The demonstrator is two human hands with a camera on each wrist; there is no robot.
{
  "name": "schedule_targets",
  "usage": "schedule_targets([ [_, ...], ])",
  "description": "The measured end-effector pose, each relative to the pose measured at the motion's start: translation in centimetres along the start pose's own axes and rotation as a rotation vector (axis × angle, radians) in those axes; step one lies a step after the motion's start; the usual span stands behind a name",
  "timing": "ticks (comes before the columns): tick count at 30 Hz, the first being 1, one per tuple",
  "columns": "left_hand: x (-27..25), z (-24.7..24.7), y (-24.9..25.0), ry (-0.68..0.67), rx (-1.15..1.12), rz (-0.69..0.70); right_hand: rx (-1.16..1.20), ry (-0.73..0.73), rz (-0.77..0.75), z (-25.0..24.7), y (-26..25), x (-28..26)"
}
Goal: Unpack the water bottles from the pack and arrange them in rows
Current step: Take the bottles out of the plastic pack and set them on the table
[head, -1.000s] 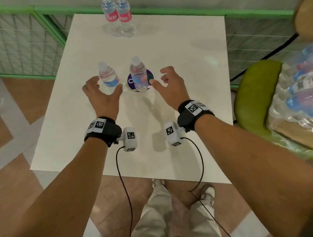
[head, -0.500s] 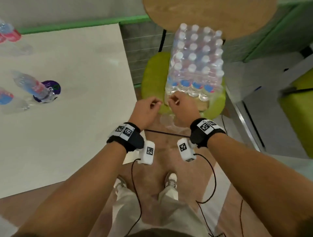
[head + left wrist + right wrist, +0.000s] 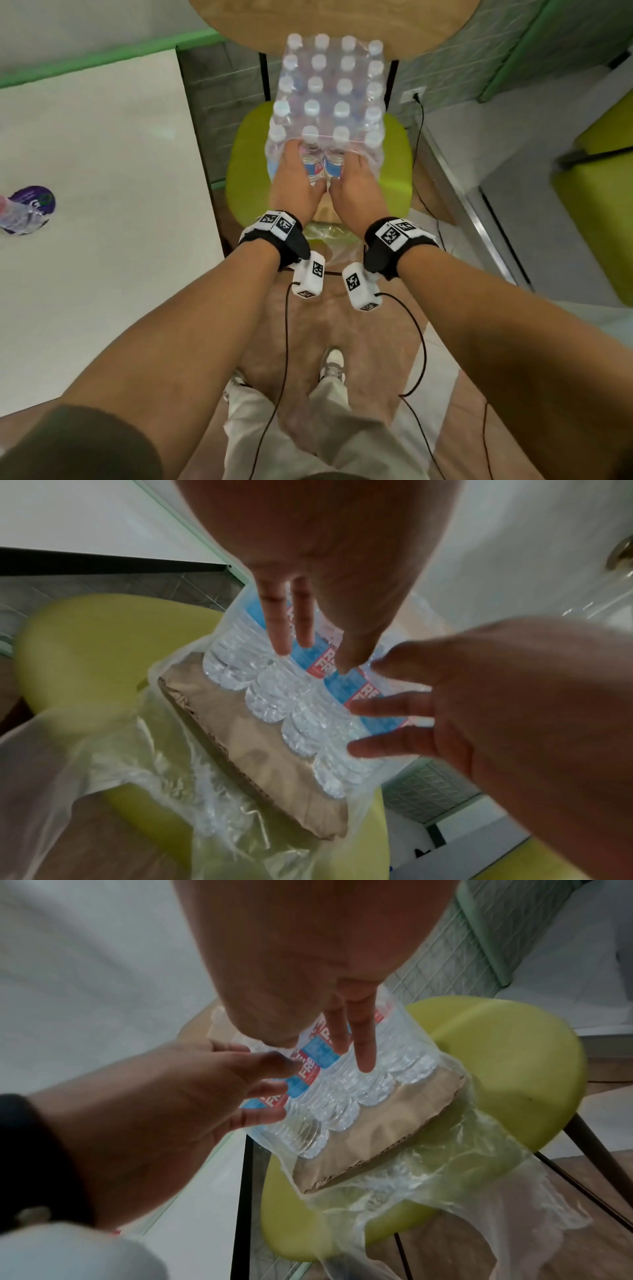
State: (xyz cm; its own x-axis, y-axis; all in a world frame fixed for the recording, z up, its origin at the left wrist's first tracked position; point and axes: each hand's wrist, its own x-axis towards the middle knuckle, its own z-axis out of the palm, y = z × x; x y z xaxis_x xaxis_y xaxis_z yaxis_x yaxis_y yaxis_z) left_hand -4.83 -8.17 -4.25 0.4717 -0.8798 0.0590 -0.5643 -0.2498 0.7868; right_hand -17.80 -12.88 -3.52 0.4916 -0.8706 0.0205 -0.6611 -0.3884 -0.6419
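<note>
The shrink-wrapped pack of water bottles point(image 3: 329, 85) stands on a cardboard tray point(image 3: 274, 772) on a green chair point(image 3: 394, 164). Its wrap is torn open at the near end. My left hand point(image 3: 296, 164) and right hand point(image 3: 354, 168) reach into that opening and flank two front-row bottles point(image 3: 323, 164) with blue and red labels. In the left wrist view the left hand's fingers point(image 3: 287, 620) lie straight against a bottle. In the right wrist view the right hand's fingers point(image 3: 356, 1042) also point straight down along a bottle, with the left hand point(image 3: 246, 1091) spread beside them.
The white table point(image 3: 102, 205) lies to my left, with one bottle point(image 3: 17, 216) on a purple disc point(image 3: 34, 202) at its edge. A round wooden table point(image 3: 335, 20) stands behind the pack. Loose torn wrap point(image 3: 103, 764) hangs over the chair's front. Another green seat point(image 3: 599, 205) is on the right.
I have turned from the white table to the pack on the chair. Both hands left the bottles there, came to the pack's near end, and now lie against its front-row bottles.
</note>
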Motion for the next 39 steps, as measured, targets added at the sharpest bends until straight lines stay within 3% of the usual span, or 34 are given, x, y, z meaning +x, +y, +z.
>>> schedule_targets([
  [5, 1.0, 1.0, 0.1, 0.140, 0.202, 0.022, -0.069, -0.038, -0.018, 0.7, 0.6, -0.2],
  [10, 1.5, 1.4, 0.3, 0.147, 0.339, 0.013, -0.152, -0.029, -0.025, 1.2, 1.1, -0.2],
  [15, -0.1, 0.8, -0.2, 0.140, 0.276, 0.056, -0.072, 0.025, 0.050, 0.9, 0.5, 1.1],
  [19, -2.6, -0.2, -1.8, 0.049, 0.115, 0.048, -0.105, 0.029, 0.126, 0.6, -0.6, 1.8],
  [22, -4.4, -1.9, -2.3, 0.061, -0.003, 0.026, -0.162, 0.030, 0.156, 0.5, -1.6, 1.9],
  [32, -10.6, -10.7, -3.3, 0.313, -0.194, -0.111, -0.178, 0.126, -0.082, -0.1, -3.3, -1.5],
  [37, -14.1, -16.9, -7.0, 0.441, -0.198, -0.236, -0.033, 0.108, -0.222, 2.7, -8.0, -4.8],
  [39, -15.4, -19.6, -9.0, 0.494, -0.173, -0.295, 0.055, 0.036, -0.241, 4.8, -10.9, -5.4],
])
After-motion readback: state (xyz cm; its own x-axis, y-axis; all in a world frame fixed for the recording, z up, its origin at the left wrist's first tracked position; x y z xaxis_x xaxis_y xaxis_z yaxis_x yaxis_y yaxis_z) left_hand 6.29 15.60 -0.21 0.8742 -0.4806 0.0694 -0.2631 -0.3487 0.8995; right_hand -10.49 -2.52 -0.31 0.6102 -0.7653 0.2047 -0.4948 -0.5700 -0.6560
